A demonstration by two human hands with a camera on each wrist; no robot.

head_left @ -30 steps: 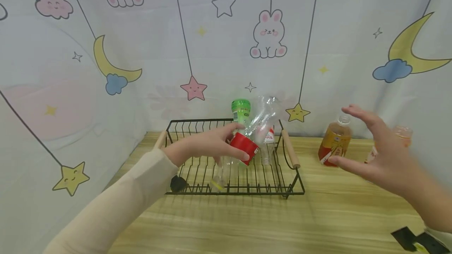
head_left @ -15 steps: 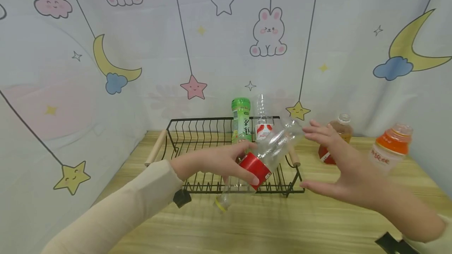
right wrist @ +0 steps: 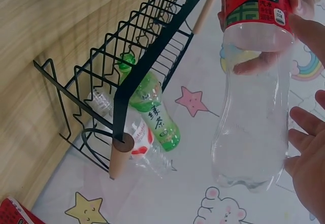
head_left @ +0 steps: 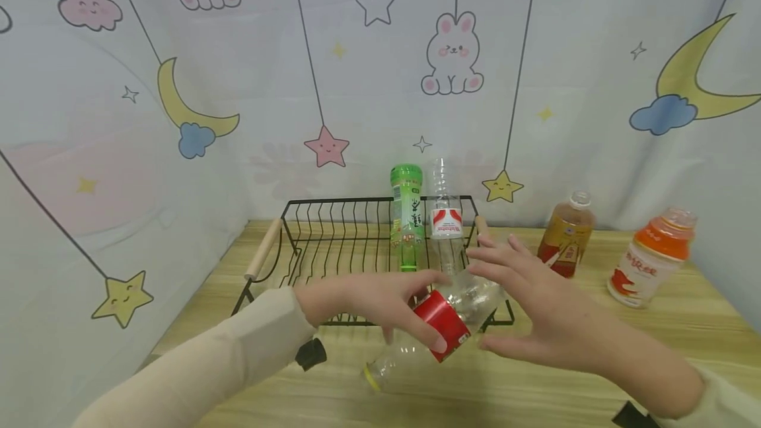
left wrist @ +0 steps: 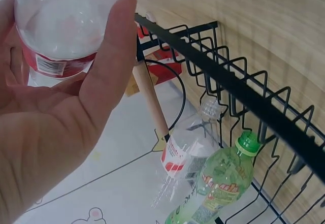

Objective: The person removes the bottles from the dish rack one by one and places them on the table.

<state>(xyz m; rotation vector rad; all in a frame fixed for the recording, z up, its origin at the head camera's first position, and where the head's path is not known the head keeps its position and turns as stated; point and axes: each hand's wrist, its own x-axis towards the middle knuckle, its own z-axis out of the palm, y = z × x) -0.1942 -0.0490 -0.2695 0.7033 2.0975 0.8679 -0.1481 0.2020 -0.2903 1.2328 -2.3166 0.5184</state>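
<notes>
My left hand (head_left: 380, 312) grips a clear plastic soda bottle (head_left: 475, 299) around its red label, above the front edge of a black wire rack (head_left: 333, 200). The bottle is tilted, its yellow-ringed neck pointing down and left, its base up and right. Beside the base, my right hand (head_left: 553, 312) is spread with fingers and thumb apart; whether the fingertips touch the plastic I cannot tell. In the rack lean a green tea bottle (head_left: 407, 210) and a clear bottle with a red-and-white label (head_left: 446, 223), both upside down with necks lowest.
To the rack's right, a bottle with an amber-and-red label (head_left: 565, 236) and an orange-and-white bottle (head_left: 648, 259) stand on the wooden table (head_left: 285, 388). The rack has wooden handles (head_left: 264, 248). A printed curtain (head_left: 368, 98) hangs behind.
The red-label bottle has come forward and down in my left hand, from over the rack toward its front edge. My right hand has moved left from the amber bottle to this bottle's base.
</notes>
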